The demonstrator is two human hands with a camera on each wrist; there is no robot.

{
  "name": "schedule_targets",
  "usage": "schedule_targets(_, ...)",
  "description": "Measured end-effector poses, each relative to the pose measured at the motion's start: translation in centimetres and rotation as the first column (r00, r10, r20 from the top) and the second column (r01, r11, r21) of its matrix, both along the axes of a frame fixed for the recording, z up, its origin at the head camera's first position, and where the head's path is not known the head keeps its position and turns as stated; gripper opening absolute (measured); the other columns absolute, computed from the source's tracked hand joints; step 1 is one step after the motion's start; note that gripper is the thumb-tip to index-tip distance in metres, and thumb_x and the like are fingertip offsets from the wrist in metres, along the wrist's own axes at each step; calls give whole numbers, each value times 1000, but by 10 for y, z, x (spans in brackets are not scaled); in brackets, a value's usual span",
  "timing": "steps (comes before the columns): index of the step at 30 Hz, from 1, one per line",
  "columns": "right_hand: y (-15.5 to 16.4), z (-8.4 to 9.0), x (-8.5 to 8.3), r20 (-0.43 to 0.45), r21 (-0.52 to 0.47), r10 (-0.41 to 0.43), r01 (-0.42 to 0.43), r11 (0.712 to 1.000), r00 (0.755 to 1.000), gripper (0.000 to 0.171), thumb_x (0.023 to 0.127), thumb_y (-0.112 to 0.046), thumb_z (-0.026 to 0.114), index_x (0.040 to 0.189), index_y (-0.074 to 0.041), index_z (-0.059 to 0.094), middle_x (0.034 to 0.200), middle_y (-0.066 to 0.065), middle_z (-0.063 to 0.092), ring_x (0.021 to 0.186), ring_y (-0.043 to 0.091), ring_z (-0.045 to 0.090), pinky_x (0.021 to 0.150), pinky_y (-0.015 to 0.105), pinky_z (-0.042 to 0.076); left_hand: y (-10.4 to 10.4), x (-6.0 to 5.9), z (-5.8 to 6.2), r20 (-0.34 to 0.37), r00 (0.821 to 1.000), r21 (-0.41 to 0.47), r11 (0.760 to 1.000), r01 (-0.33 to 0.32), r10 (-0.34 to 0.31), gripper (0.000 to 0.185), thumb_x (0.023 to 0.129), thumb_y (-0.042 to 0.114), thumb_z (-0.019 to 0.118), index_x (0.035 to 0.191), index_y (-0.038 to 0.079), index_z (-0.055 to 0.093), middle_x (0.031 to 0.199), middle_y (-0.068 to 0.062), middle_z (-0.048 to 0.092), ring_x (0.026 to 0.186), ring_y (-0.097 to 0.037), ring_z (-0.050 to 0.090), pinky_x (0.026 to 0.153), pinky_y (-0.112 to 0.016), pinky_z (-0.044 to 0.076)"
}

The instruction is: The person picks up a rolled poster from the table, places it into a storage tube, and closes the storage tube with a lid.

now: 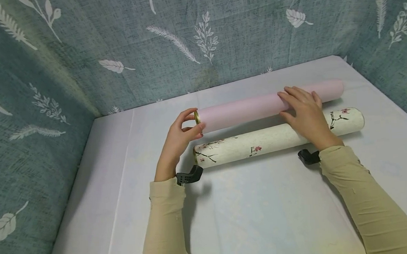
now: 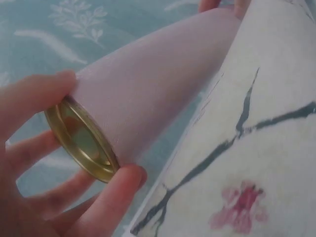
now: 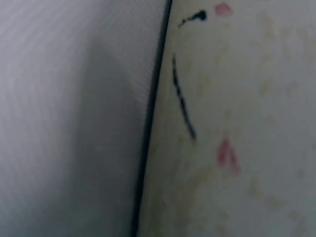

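Note:
A long pink tube (image 1: 240, 110) with a gold metal end (image 2: 84, 140) lies slanted across the far part of the table. At its left end my left hand (image 1: 178, 138) grips the rim, thumb on the near side and fingertips on the far side. My right hand (image 1: 308, 115) holds the same tube right of its middle, fingers over the top and thumb on the near side. A cream tube (image 1: 246, 147) with painted branches and pink blossoms lies just nearer, beneath the right wrist. It fills much of the right wrist view, where the hand itself is hidden.
The table (image 1: 160, 229) has a pale cloth. A blue-green curtain (image 1: 134, 50) with white leaf prints stands behind it and at both sides. Black wrist cameras (image 1: 190, 175) sit at both sleeve cuffs, the right one close by the cream tube.

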State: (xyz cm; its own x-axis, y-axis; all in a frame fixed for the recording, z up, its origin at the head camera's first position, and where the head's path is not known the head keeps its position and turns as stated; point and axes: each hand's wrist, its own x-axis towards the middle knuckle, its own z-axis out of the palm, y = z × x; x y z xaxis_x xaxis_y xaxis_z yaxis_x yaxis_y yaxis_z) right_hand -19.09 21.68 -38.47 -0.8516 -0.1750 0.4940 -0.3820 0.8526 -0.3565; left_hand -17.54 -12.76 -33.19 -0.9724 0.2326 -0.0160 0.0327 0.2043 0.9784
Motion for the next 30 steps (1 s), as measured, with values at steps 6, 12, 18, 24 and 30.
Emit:
schedule_targets(6,1,0,0,-9,5,-2,2,1000,1000,49,81,-19,67,126,-12,50,135,8,41,126,25,31,103,53,10,-9,-3,-5,22,1000,6,1000,-4,4,54,81,27,66,130,27,42,122,-5,40,94,-28,58,81,-37,48)
schedule_targets(12,1,2,-2,26,22,2,-3,1000,1000,43,84,-22,63,124,-11,52,134,8,42,126,25,32,104,50,12,-18,-8,-13,44,999,-14,1000,-20,20,55,82,26,65,132,26,41,124,-4,41,98,-27,58,85,-36,46)
schedule_targets(18,0,0,-2,38,13,13,-14,1000,999,37,85,-21,60,120,-8,56,131,10,45,123,27,36,103,49,16,-23,-11,-22,81,996,-21,1000,-23,25,58,82,27,65,134,21,39,128,-6,40,98,-27,57,88,-38,43)
schedule_targets(24,-1,-1,-1,49,-4,3,-2,1000,999,33,86,-22,60,115,-7,59,126,10,49,117,32,40,101,47,21,-30,-12,-30,150,987,40,998,-54,48,59,83,26,64,136,18,36,130,-8,38,100,-27,57,90,-40,42)
schedule_targets(30,-1,2,1,99,28,18,-21,999,995,35,87,-23,58,119,-8,56,130,9,47,120,31,38,99,48,24,-38,-17,-41,182,980,69,993,-92,78,61,81,27,66,135,20,38,130,-6,38,102,-24,55,87,-36,44)
